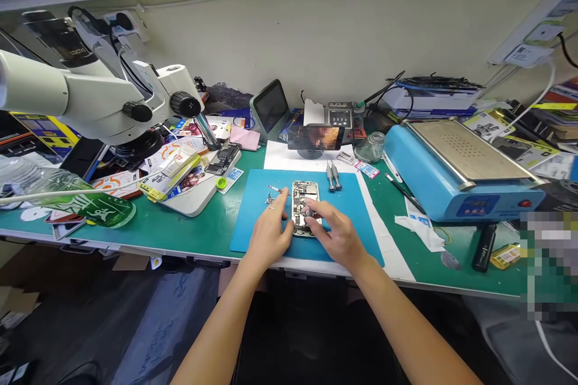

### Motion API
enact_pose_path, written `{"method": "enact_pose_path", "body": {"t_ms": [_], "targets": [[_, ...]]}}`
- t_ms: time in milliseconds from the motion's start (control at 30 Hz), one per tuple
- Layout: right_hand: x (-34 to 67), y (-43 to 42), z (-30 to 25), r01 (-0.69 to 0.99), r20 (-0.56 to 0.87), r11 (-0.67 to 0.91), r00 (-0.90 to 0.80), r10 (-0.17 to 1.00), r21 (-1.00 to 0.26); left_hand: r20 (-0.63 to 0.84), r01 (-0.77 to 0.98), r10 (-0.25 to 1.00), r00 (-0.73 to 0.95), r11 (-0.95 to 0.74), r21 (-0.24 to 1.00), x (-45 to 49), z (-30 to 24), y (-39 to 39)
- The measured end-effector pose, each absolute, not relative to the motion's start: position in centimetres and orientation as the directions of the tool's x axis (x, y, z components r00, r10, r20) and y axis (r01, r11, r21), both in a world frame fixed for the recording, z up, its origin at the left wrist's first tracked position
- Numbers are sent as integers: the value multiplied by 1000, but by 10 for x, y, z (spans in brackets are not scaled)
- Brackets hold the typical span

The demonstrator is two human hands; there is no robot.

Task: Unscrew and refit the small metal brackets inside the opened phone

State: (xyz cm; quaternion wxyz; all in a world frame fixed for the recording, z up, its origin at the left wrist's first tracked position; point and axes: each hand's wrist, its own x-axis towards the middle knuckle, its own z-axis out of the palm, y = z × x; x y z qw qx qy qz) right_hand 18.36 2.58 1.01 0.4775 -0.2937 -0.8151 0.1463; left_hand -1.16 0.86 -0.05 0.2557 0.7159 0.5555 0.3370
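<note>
An opened phone (305, 189) with its inner parts bare lies upright on the blue mat (253, 234). My left hand (270, 231) rests along the phone's left edge, fingers stretched and thumb apart. Over the lower half of the phone, my right hand (338, 233) pinches a small screwdriver (309, 213), seen nearly end-on; its tip is hidden. Small loose phone parts (271, 199) lie on the mat beyond my left fingers. Two grey screwdrivers (333, 175) lie side by side at the mat's far edge.
A microscope (103, 102) overhangs the left side, above packets and a green bottle (99, 204). Behind the mat stands a phone on a stand (315, 138), playing a picture. A blue heating plate machine (465, 174) and a glass jar (372, 147) stand to the right.
</note>
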Motion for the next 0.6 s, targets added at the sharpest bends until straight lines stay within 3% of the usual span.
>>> {"method": "enact_pose_path", "body": {"t_ms": [600], "targets": [[181,26,12,385,735,809,-358,575,-445,233,621,958,168,-286,730,-12,-2,8]]}}
